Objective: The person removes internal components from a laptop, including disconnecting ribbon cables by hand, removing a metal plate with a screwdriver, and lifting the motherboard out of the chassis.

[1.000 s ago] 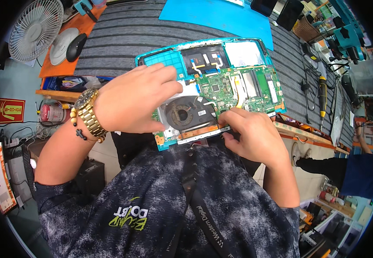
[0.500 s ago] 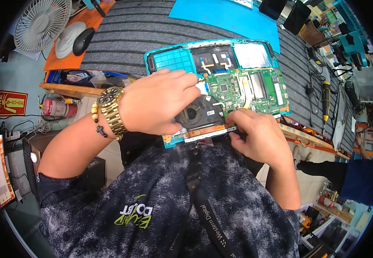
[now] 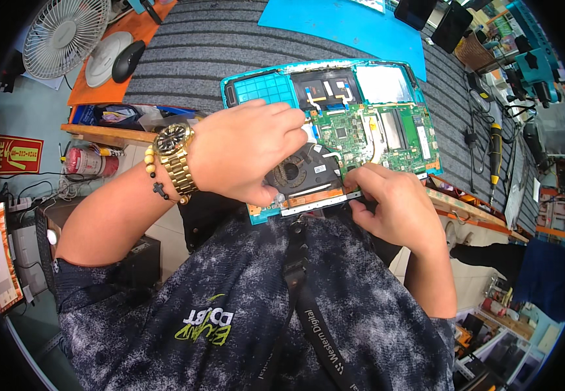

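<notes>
An opened laptop base (image 3: 261, 94) with a turquoise shell lies in front of me, its near edge close to my body. My left hand (image 3: 246, 150) is closed over its left side, fingers curled down beside the circuit board and thumb by the near left corner. Next to that thumb is the black cooling fan (image 3: 305, 171) with a copper strip along its near side. My right hand (image 3: 396, 205) grips the near edge right of the fan, thumb below and curled fingers above. Those fingertips hide the spot they touch. The green circuit board (image 3: 344, 133) is exposed.
A grey ribbed mat (image 3: 197, 55) covers the bench, with a blue sheet (image 3: 341, 29) at the back. A fan (image 3: 67, 36) and black mouse (image 3: 128, 62) stand far left. A yellow-black screwdriver (image 3: 495, 153) lies at right. Another person (image 3: 543, 280) is beyond it.
Both hands stay at nearly the same places on the laptop base. My right fingers have shifted slightly along the near edge. The whole view has moved a little.
</notes>
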`<state>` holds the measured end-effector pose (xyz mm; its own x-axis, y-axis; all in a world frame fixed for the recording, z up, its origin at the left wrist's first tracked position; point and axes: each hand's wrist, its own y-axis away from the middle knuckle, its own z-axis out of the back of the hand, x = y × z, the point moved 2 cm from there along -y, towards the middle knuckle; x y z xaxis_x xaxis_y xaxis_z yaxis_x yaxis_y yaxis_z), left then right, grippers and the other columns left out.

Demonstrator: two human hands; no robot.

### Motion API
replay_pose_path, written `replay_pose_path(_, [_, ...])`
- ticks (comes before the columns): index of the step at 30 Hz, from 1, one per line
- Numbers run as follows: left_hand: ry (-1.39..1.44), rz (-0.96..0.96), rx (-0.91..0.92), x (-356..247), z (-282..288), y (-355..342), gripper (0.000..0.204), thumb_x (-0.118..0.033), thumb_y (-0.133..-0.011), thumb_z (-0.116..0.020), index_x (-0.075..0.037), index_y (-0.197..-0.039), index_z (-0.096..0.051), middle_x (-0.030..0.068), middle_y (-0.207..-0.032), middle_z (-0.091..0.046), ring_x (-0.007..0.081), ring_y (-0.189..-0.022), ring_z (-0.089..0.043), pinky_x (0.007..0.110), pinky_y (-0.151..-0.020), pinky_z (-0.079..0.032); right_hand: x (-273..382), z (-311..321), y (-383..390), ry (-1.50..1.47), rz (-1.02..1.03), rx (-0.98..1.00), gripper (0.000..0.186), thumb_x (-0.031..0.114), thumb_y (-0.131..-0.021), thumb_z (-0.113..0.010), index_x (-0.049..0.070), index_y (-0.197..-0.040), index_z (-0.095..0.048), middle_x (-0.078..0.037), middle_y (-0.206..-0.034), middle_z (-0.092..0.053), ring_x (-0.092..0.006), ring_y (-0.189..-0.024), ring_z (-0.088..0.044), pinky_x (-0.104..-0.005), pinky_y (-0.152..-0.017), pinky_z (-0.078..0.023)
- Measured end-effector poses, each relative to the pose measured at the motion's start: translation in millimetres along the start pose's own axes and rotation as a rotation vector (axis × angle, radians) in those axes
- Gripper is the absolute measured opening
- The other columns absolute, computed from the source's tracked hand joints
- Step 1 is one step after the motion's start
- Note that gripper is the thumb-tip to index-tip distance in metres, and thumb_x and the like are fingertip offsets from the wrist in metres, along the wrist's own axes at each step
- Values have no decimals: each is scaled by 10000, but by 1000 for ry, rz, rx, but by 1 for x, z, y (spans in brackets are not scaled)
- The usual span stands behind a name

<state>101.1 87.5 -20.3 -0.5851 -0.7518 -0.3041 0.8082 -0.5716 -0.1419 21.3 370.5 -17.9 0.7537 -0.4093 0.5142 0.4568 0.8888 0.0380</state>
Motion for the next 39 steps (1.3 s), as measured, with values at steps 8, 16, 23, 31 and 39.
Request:
replay_pose_path(8, [4, -10, 3, 2, 2, 0, 798, -305, -665, -980, 10, -1328, -666, 142, -1217, -644, 361, -1127, -686, 461, -984, -557, 0, 1, -1, -14, 1, 4, 306, 31, -831, -842, 86, -1113, -735, -96, -951, -744, -290, -730, -746, -440, -657, -576])
replay_pose_path(16, [-9, -13, -6, 3, 1, 0, 807, -318, -653, -979, 8, -1323, -669, 136, -1209, -643, 347, -1118, -685, 454, -964, -552, -1, 1, -2, 0, 16, -2, 304, 40, -824, -838, 88, -1104, -729, -98, -938, -741, -296, -725, -747, -445, -653, -572])
replay_pose_path(23, [-33, 12, 9, 3, 0, 3, 731, -346, -699, -963, 0, -1269, -664, 131, -1217, -648, 338, -1150, -688, 464, -958, -566, -2, 0, -3, 0, 19, -1, 308, 44, -816, -835, 87, -1101, -728, -101, -925, -735, -306, -723, -745, -448, -648, -569])
replay_pose_path(31, [-40, 19, -8, 3, 2, 4, 763, -340, -670, -977, 0, -1281, -671, 136, -1207, -639, 350, -1120, -688, 467, -934, -561, -2, 0, -3, -8, 19, -15, 312, 46, -806, -842, 94, -1096, -735, -96, -891, -716, -299, -701, -728, -444, -639, -562])
replay_pose_path(39, [-68, 34, 10, 2, 4, 4, 733, -380, -692, -960, 4, -1254, -687, 131, -1228, -660, 329, -1159, -687, 462, -943, -555, -3, -1, -3, -16, 9, -18, 315, 42, -799, -847, 98, -1089, -737, -89, -859, -708, -293, -686, -716, -440, -624, -549])
